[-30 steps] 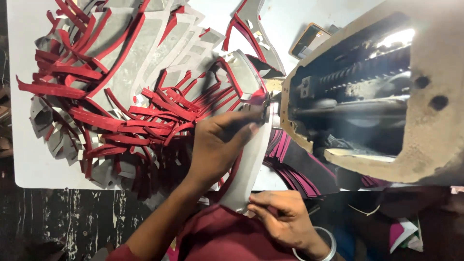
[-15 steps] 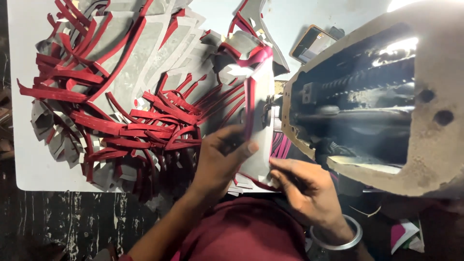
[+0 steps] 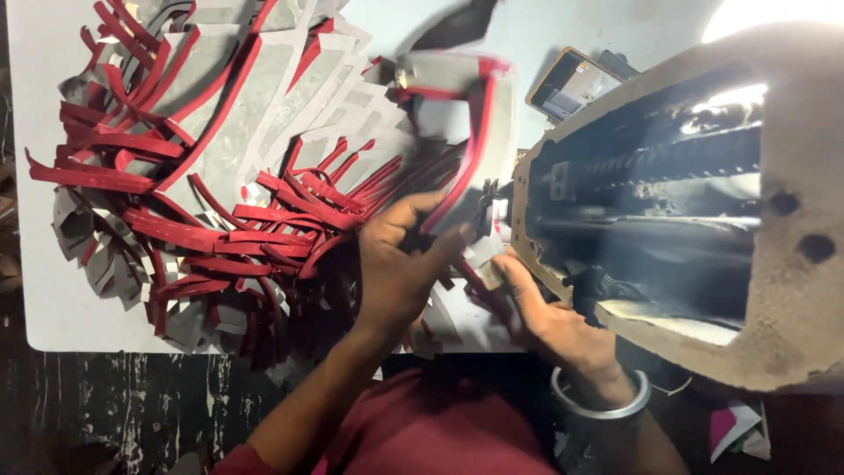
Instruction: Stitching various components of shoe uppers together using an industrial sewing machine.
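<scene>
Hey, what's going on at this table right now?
A person is working at a sewing machine. Their left hand holds a grey piece with red trim up by the needle area, while the right hand steadies it from below. A big pile of similar red-edged pieces lies on the white table.

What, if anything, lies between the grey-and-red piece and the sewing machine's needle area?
Nothing visible: the left hand holds the piece right at the machine, with the right hand just below it.
</scene>
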